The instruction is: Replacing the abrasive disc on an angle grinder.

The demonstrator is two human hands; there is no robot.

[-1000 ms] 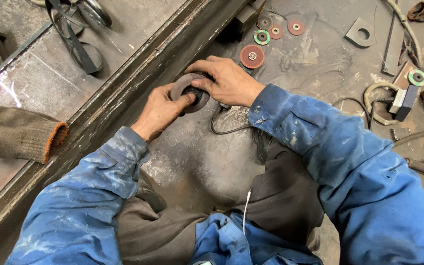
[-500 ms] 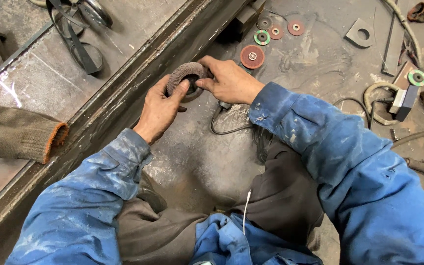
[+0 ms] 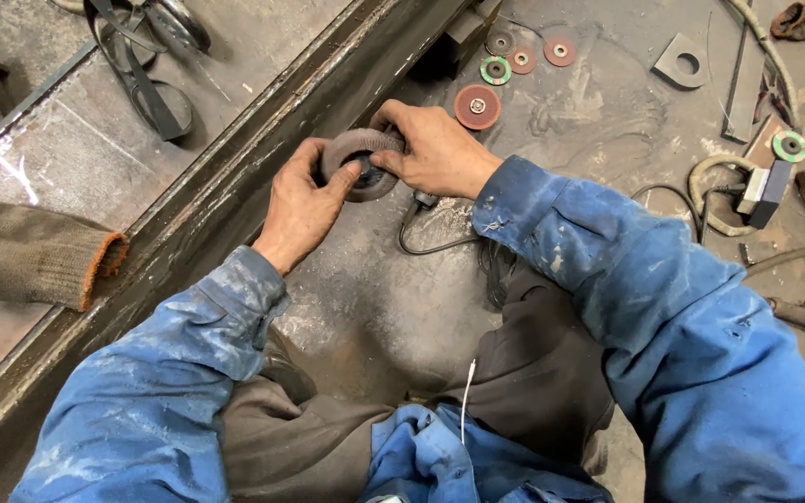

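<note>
Together, both hands (image 3: 305,200) (image 3: 435,149) hold the grinding disc (image 3: 358,160) tilted, face upward.

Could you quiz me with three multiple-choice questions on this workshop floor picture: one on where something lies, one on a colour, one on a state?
1. Where do the small loose discs lie?
A. beyond the hands
B. on the person's lap
C. on the beam

2. What colour are the person's sleeves?
A. red
B. blue
C. white

3. How is the round grey abrasive disc held?
A. lying untouched
B. in one hand
C. in both hands

Answers:
A, the red disc and its neighbours lie further out;
B, the sleeve is blue;
C, left hand and right hand both grip it.
</note>
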